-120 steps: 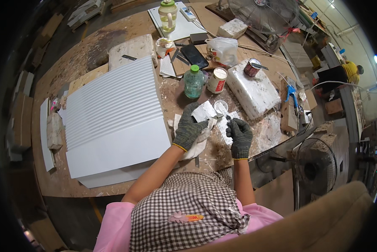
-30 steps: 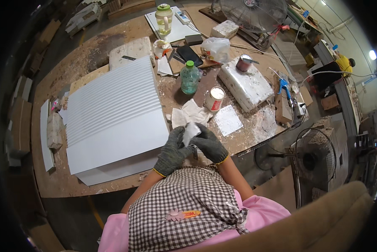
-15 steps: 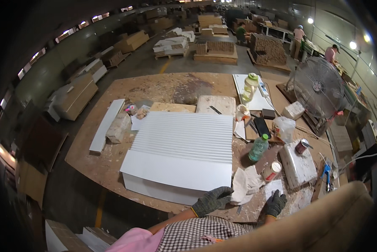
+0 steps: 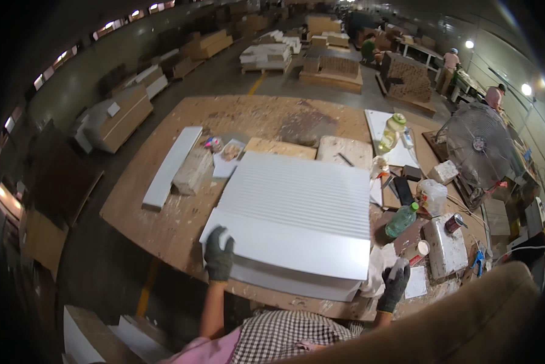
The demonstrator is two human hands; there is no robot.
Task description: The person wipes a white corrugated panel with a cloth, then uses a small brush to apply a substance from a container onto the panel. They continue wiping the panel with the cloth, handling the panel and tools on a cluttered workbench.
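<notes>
A stack of long white panels point(image 4: 300, 194) lies on the worktable, stepped like narrow stairs toward the back, with the wide front panel point(image 4: 284, 246) nearest me. My left hand point(image 4: 218, 253), in a dark grey glove, is at the front panel's left end, thumb and fingers apart, holding nothing; whether it touches the panel is unclear. Past the stack's right front corner, my gloved right hand point(image 4: 394, 288) is closed on a small pale piece point(image 4: 399, 265) whose kind I cannot make out. A crumpled white cloth point(image 4: 379, 267) lies beside that hand.
Right of the stack are a green bottle point(image 4: 402, 220), a white-and-red can point(image 4: 416, 252), a paint-spattered block point(image 4: 444, 249) and a paper sheet point(image 4: 416, 283). A fan point(image 4: 479, 144) stands at the far right. At left lie a narrow white panel point(image 4: 173, 168) and a wrapped block point(image 4: 193, 171).
My left hand has moved from the stack's right front corner to its left end. My right hand has left the paper sheet and now holds the small pale piece. The view has shifted.
</notes>
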